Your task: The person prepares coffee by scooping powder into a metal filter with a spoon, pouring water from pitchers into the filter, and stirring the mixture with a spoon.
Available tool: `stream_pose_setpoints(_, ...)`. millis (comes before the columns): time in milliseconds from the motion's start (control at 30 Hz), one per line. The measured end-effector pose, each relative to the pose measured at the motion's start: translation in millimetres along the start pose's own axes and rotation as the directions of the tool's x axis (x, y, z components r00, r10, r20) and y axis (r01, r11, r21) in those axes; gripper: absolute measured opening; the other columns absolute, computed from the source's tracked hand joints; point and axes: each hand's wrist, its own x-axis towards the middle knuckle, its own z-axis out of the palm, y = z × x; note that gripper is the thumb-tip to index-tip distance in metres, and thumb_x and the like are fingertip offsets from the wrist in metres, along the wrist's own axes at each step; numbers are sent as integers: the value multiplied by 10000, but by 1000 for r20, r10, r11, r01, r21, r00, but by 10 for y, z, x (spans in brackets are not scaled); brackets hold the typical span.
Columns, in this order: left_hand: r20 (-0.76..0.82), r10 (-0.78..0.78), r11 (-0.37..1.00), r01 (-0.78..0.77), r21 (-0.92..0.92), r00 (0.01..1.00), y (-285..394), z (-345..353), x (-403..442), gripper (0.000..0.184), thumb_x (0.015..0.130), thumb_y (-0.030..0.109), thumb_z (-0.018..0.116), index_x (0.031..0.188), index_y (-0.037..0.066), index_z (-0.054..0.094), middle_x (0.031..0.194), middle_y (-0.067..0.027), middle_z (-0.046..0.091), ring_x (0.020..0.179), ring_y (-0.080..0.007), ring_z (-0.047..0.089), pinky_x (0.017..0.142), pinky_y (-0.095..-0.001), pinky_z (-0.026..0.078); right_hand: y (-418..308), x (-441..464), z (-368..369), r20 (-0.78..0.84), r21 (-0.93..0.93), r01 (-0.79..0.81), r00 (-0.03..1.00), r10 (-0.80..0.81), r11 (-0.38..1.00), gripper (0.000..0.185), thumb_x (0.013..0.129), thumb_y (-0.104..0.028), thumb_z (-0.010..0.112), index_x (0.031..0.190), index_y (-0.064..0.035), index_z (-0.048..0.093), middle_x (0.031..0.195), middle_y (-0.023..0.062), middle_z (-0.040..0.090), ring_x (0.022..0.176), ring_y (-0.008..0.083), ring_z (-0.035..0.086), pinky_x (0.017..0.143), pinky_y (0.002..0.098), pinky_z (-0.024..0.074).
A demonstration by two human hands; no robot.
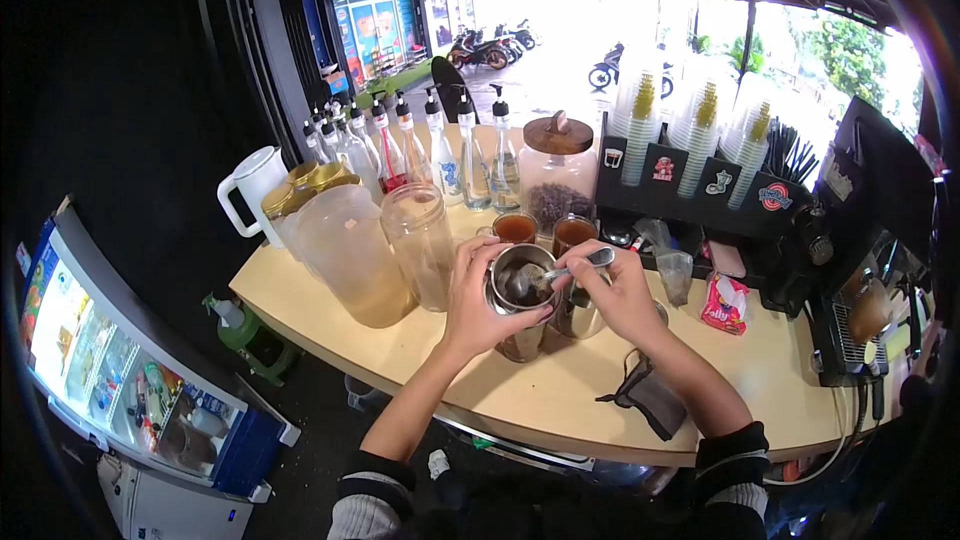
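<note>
My left hand is wrapped round a metal cup above the counter, its mouth turned up toward me. Dark contents show inside the cup. In my right hand is a metal spoon, its handle gripped between thumb and fingers and its bowl down in the cup. Just behind the cup stand two glasses of brown drink, a left glass and a right glass. Another shiny metal container stands below my right hand, partly hidden.
Left on the wooden counter are a cloudy plastic pitcher and a clear jar. Behind stand pump bottles and a lidded jar. A cup rack, red packet and black cloth are rightward.
</note>
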Motion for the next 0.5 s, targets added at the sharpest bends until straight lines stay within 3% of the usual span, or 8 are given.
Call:
stream_pose_setpoints(33,14,-6,1000,6,21,1000,-31,9,-3,767,522,294,892,1155,47,535,1199,-143,466,1159,-313,478,982,-426,398,7,4,-22,38,97,-56,998,52,994,188,952,-115,523,943,31,643,862,69,670,791,133,669,695,238,471)
stream_pose_setpoints(167,21,-47,998,46,46,999,-22,-3,-15,743,515,257,904,1125,18,556,1210,-134,440,1157,-269,486,975,-380,428,-13,-33,5,84,140,-146,987,136,979,172,960,-124,516,936,17,613,864,57,648,810,124,666,633,218,450)
stream_pose_setpoints(333,76,-48,990,37,137,996,39,-88,-36,776,520,328,900,1131,3,549,1222,-158,460,1151,-308,500,960,-404,441,-69,-28,10,99,135,-140,987,127,981,170,950,-153,555,932,4,617,840,42,654,818,109,662,625,214,449)
stream_pose_setpoints(400,101,-41,989,25,148,994,35,-101,-47,801,526,341,901,1143,-17,538,1214,-157,465,1139,-317,509,965,-405,441,-91,-4,32,71,21,-85,994,83,996,196,921,-190,600,902,-4,660,741,47,686,707,71,636,602,219,463)
stream_pose_setpoints(500,118,-59,993,46,111,991,31,-115,-59,809,530,343,901,1162,-7,536,1212,-155,463,1133,-323,512,982,-408,435,-37,41,84,63,16,-14,998,13,1000,196,904,-198,625,886,-9,675,688,36,667,637,53,590,566,213,436)
